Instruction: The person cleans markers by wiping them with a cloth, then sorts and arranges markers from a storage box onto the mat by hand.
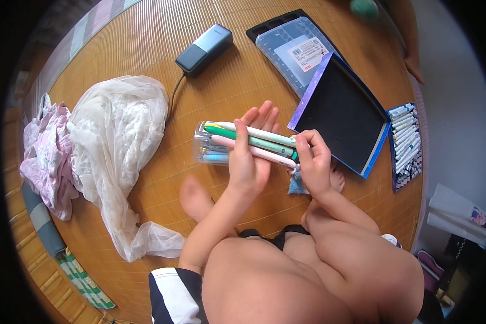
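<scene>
Several pens lie in a bundle across my left hand (247, 162), whose thumb presses over them while its fingers stretch out behind. Among them are a green pen (227, 133), a pink pen (222, 141) and a white pen (240, 128). My right hand (316, 159) pinches the right-hand ends of the pens near their tips. Just left of the bundle, a clear plastic case (198, 144) with blue pens shows partly behind my left hand. Below my right hand is a small fuzzy blue thing (297, 184), partly hidden.
An open black-lined box (340, 116) lies right, overlapping a clear plastic case (281, 46). A tray of white markers (406, 143) sits beyond it. A dark power bank (205, 49) with a cable, sheer white fabric (119, 119) and pink clothing (51, 156) lie left. Another person's limb (407, 38) shows upper right.
</scene>
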Available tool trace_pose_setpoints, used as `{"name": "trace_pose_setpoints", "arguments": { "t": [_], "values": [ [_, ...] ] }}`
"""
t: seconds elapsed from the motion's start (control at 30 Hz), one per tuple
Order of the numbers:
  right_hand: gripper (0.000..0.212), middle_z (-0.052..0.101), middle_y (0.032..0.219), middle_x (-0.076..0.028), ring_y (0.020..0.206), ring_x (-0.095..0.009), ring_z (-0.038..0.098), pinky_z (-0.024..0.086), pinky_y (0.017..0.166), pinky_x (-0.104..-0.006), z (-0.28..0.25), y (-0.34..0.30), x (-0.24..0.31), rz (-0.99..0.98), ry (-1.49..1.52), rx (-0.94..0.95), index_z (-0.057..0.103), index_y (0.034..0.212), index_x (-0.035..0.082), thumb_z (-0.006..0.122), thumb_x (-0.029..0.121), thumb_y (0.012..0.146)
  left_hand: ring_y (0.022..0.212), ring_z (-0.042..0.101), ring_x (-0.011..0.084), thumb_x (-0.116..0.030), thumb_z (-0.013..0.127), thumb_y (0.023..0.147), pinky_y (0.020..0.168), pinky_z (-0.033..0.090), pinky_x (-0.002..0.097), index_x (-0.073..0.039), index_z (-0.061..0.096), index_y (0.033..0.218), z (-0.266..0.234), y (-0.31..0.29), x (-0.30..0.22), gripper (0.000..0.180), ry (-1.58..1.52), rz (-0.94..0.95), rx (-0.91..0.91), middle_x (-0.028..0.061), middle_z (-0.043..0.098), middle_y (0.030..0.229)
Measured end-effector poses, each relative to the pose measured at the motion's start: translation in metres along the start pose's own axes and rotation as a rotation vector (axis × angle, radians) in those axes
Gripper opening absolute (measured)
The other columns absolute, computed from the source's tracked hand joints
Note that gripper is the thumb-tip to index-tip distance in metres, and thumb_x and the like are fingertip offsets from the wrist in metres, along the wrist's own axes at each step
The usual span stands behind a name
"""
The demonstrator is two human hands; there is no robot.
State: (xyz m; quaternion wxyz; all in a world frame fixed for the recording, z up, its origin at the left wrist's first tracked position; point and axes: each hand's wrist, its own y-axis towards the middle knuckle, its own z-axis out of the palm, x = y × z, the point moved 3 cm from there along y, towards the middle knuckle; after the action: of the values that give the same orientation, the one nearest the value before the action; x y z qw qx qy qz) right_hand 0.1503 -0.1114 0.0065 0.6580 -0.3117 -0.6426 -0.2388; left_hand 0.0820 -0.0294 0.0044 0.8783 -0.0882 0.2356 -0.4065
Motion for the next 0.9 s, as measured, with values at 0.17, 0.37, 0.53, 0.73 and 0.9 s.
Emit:
{"name": "trace_pose_setpoints", "arguments": {
  "t": [0.17, 0.37, 0.53, 0.73, 0.9],
  "values": [
    [0.018, 0.046, 0.069, -0.003, 0.060, -0.006, 0.045, 0.037, 0.051, -0.0177, -0.006, 0.000, 0.018, -0.435, -0.468, 0.076, 0.044, 0.079, -0.001, 0.038, 0.016, 0.077, 0.104, 0.030, 0.0224, -0.031, 0.031, 0.078, 0.087, 0.023, 0.0329, -0.004, 0.032, 0.101, -0.012, -0.002, -0.006, 0.035, 0.057, -0.052, 0.029, 0.0131, 0.032, 0.111],
    [0.041, 0.046, 0.069, -0.006, 0.051, -0.009, 0.047, 0.037, 0.042, -0.0161, -0.006, -0.006, -0.006, 0.384, 0.314, 0.190, 0.044, 0.081, 0.001, 0.025, 0.037, 0.079, 0.106, 0.028, 0.0218, -0.029, 0.033, 0.078, 0.088, 0.023, 0.0330, -0.006, 0.030, 0.105, -0.004, -0.007, -0.003, 0.036, 0.075, -0.047, 0.129, 0.0112, 0.031, 0.113],
    [0.029, 0.046, 0.064, -0.004, 0.047, -0.007, 0.045, 0.034, 0.039, -0.0148, -0.002, -0.006, 0.002, 0.321, 0.116, 0.395, 0.042, 0.081, 0.004, 0.024, 0.027, 0.079, 0.105, 0.028, 0.0204, -0.026, 0.034, 0.078, 0.087, 0.024, 0.0321, -0.007, 0.032, 0.105, -0.006, -0.007, 0.002, 0.033, 0.041, -0.073, 0.087, 0.0097, 0.032, 0.112],
    [0.026, 0.047, 0.075, -0.012, 0.058, -0.017, 0.049, 0.039, 0.050, -0.0227, -0.010, 0.000, 0.009, -0.039, -0.247, 0.403, 0.039, 0.092, 0.000, 0.040, 0.018, 0.073, 0.103, 0.032, 0.0193, -0.022, 0.036, 0.078, 0.085, 0.027, 0.0309, -0.008, 0.042, 0.089, -0.016, -0.007, 0.000, 0.019, 0.012, -0.093, 0.116, 0.0086, 0.043, 0.100],
    [0.049, 0.043, 0.078, -0.017, 0.072, -0.028, 0.046, 0.039, 0.060, -0.0318, 0.005, -0.013, 0.034, -0.398, -0.894, 0.514, 0.033, 0.098, -0.004, 0.055, 0.014, 0.058, 0.100, 0.034, 0.0233, -0.020, 0.039, 0.077, 0.085, 0.024, 0.0333, -0.007, 0.038, 0.078, -0.017, -0.009, 0.014, 0.013, 0.099, -0.058, 0.128, 0.0104, 0.049, 0.085]
  ]
}}
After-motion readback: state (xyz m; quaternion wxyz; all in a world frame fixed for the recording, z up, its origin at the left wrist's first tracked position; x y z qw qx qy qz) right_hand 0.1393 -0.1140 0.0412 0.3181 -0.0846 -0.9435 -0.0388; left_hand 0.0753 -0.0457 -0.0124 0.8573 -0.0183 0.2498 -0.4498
